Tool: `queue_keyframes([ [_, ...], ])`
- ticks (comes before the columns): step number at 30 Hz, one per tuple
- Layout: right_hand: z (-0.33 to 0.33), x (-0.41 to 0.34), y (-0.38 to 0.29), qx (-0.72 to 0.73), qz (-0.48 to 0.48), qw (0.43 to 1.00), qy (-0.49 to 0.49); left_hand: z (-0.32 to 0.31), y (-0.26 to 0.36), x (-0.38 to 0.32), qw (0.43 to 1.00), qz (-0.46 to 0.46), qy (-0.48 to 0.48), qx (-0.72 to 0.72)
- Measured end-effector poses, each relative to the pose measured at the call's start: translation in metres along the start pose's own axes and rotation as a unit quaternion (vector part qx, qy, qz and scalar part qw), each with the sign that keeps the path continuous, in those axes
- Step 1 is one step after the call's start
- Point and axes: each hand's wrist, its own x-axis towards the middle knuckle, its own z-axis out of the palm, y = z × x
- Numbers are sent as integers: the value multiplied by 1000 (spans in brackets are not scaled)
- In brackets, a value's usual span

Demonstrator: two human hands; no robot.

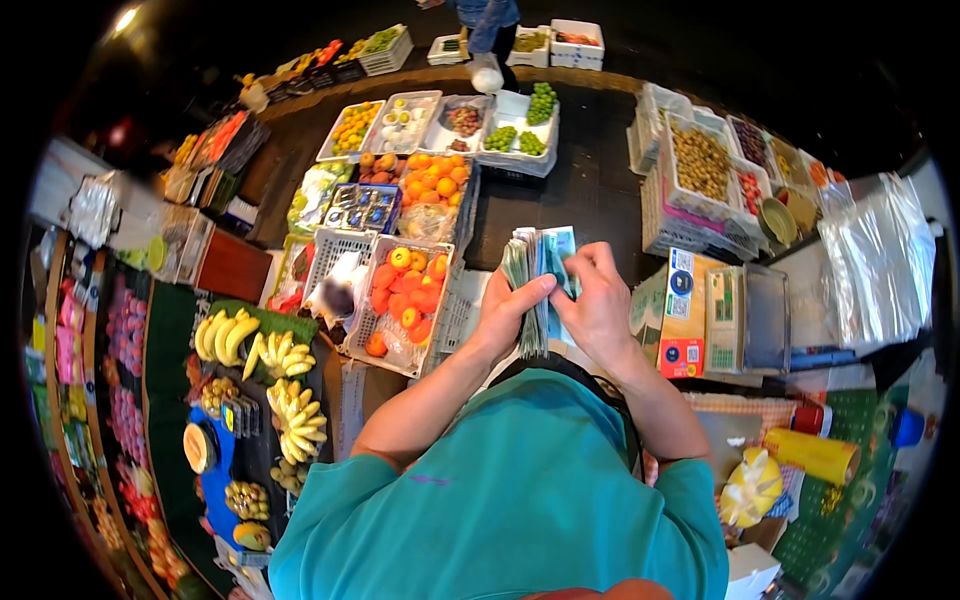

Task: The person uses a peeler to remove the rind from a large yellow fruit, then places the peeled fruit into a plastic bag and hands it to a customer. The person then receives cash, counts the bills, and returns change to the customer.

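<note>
My left hand (508, 304) grips a thick stack of banknotes (531, 330), its thumb lying across the front of the bundle. The notes stand on edge in front of my chest, greenish on the left and bluish toward the right. At the right side of the stack, my right hand (596, 300) pinches blue-green banknotes (559, 251) between bent fingers and thumb. Both hands are close together, with the thumbs nearly meeting. The fingertips of my right hand are partly hidden behind the notes.
A crate of orange-red fruit (409, 292) stands left of my hands, near bananas (289, 416). To the right are a scale (726, 315), a board with printed codes (681, 307) and clear plastic bags (877, 262). Beyond the grape crate (517, 139), a person (487, 30) carries a white bag.
</note>
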Motion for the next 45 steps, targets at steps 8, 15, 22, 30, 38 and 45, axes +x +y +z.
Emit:
queue_keyframes([
  [8,68,-15,17,471,275,827,-139,-10,14,1,815,35,179,550],
  [15,107,-40,39,534,339,775,-16,-22,-27,6,752,29,151,641],
  [22,102,-39,44,607,343,713,82,-46,-35,-18,858,15,138,494],
  [30,73,-26,42,724,324,609,-2,-50,-36,-34,959,-171,9,228],
  [38,75,-35,45,774,355,502,-154,-40,-52,-42,974,-179,36,130],
  [45,69,-45,57,742,352,558,-121,-72,-41,-56,949,-180,-29,256],
])
